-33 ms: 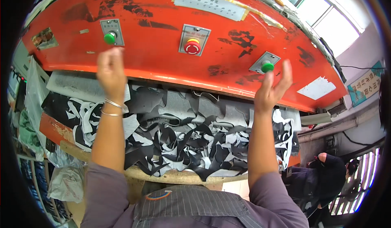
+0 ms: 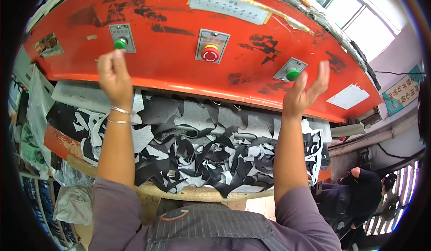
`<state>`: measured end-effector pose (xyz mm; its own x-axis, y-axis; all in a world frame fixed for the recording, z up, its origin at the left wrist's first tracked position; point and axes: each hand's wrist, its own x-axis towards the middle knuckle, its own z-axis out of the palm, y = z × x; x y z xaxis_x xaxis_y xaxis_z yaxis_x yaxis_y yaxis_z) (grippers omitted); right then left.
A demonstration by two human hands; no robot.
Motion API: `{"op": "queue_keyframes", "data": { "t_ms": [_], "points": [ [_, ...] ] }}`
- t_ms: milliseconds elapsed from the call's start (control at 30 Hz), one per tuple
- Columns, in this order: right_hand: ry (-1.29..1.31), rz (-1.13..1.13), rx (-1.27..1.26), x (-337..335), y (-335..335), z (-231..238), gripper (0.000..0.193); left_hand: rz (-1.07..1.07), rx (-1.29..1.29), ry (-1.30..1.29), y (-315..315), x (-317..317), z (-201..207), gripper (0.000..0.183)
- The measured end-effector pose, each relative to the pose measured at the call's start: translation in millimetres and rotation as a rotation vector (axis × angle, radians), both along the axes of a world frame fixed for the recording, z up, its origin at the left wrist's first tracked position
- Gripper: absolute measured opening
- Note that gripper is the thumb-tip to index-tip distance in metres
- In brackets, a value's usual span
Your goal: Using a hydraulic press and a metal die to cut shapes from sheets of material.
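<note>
Both my hands are raised before a red machine front (image 2: pixel 170 67). My left hand (image 2: pixel 116 78) has its thumb tip just below the left green push button (image 2: pixel 120 43); contact cannot be made out. Its fingers are loosely bent, apart from the thumb, with nothing in them. My right hand (image 2: pixel 305 91) is open, fingers stretched up and thumb spread beside the right green button (image 2: pixel 292 74). Whether that thumb touches it is unclear. Between them sits a red emergency stop button (image 2: pixel 210 53). Below, black and white sheet offcuts (image 2: pixel 211 157) lie heaped across the machine bed.
Grey-white sheets (image 2: pixel 78 94) lie at the bed's left, under the red front. The bed's worn near edge (image 2: pixel 197 192) runs before my body. Plastic bags (image 2: pixel 74 204) hang at the left. At the lower right is another person (image 2: pixel 359 197) in dark clothes.
My left hand has shifted slightly left, its thumb nearer the left green button. My right hand has moved a little to the right. The offcuts look the same.
</note>
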<state>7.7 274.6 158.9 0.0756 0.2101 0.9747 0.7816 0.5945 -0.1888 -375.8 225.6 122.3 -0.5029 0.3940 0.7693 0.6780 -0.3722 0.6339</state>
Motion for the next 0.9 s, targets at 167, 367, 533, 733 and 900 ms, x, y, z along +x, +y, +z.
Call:
{"op": "queue_keyframes", "data": {
  "t_ms": [167,367,533,733,900],
  "points": [
    [0.010,-0.183,0.134,-4.4,6.0,23.8,0.052,-0.022,-0.194,0.365,-32.8,-23.6,32.0,0.025],
    [-0.400,0.353,-0.683,-8.4,-167.7,-84.3,0.017,-0.537,-0.647,0.161,-168.3,71.2,-45.3,0.017],
    [-0.750,0.540,-1.045,-23.7,-294.3,-116.4,0.053,-0.875,-0.745,0.554,-272.9,149.4,-88.9,0.034],
    [-0.703,0.338,-1.025,-19.3,-298.4,-141.9,0.038,-0.569,-0.703,0.725,-276.3,178.7,-111.1,0.028],
    [-0.736,0.331,-1.039,-15.9,-290.7,-142.1,0.036,-0.556,-0.781,0.732,-271.0,182.1,-119.2,0.028]
  ]
}}
